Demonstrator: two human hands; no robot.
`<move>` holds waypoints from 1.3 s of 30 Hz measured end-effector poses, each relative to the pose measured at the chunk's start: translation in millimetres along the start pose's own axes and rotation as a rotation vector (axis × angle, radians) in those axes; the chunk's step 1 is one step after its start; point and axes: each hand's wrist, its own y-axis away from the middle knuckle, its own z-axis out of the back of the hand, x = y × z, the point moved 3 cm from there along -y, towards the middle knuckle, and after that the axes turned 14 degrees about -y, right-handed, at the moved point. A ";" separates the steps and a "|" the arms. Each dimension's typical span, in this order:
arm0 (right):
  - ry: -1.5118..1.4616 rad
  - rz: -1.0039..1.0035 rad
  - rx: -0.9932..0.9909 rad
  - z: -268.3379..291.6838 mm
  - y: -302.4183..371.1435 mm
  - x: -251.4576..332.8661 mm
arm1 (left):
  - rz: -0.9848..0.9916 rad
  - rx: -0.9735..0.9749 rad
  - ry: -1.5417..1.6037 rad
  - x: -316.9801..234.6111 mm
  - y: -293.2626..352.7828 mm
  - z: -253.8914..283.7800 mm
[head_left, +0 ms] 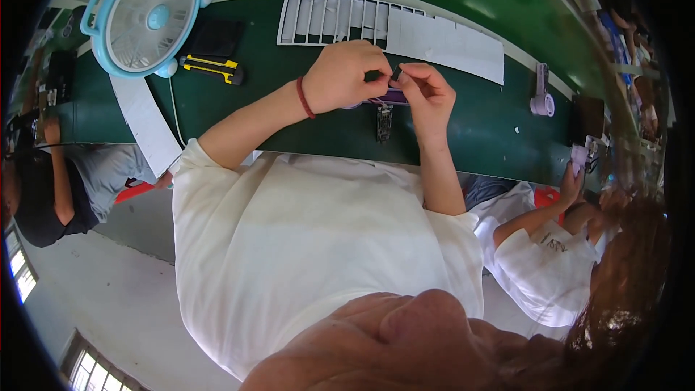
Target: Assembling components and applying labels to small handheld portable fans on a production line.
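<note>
My left hand (349, 77), a dark red band round its wrist, is closed in a pinch over the green table. Facing it, my right hand (428, 98) also pinches, thumb against fingers. The fingertips of both nearly meet; whatever small thing they hold is too small to name. Just below the fingertips lies a purple plastic part (395, 96), mostly covered by my hands. Thin wires run from it toward a small circuit board (384, 124), which sits on the near side, between my wrists.
Beyond my hands are a white slotted tray (292, 20) and a white sheet (449, 42). A blue fan (158, 17), a yellow utility knife (213, 67) and a dark flat item (218, 38) stand left. At right is a light purple device (541, 95). People sit on both sides.
</note>
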 end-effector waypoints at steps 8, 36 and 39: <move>-0.230 -0.171 -0.052 12.4 13.2 9.1 | 0.251 0.159 0.242 41.2 -1.0 3.2; 1.358 0.283 0.117 -11.7 18.8 26.6 | -0.344 0.177 -0.441 -27.2 48.8 -6.9; 1.205 0.393 0.183 -4.3 18.2 40.3 | -0.336 0.166 -0.403 -27.3 50.7 -6.0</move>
